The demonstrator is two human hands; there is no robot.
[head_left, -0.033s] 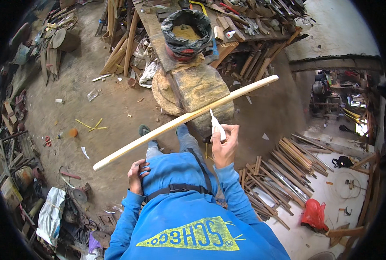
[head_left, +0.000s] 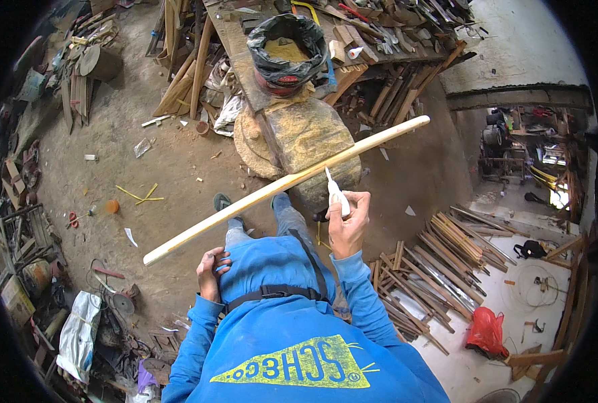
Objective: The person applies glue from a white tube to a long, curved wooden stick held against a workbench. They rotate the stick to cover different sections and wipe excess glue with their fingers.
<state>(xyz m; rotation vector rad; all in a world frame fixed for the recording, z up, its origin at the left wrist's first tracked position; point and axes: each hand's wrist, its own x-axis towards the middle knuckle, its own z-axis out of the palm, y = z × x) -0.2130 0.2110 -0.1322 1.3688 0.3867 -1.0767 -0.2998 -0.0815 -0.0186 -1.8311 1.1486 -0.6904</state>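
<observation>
In my right hand (head_left: 348, 234) I hold a small white bottle (head_left: 340, 200) with a long pointed nozzle, like a glue bottle. Its tip is close to the lower edge of a long, pale wooden strip (head_left: 238, 207); I cannot tell whether they touch. The strip lies slantwise across a dusty rounded block (head_left: 317, 140), both ends sticking out past it. My left hand (head_left: 209, 274) is down beside my thigh, fingers loosely bent and apart, with nothing seen in it.
A bucket (head_left: 272, 82) lined with a black bag holds sawdust on the cluttered workbench (head_left: 242, 64). Wooden strips (head_left: 453, 238) are heaped at the right, near a red plastic bag (head_left: 486, 331). Scrap wood and a white sack (head_left: 79, 336) line the left side.
</observation>
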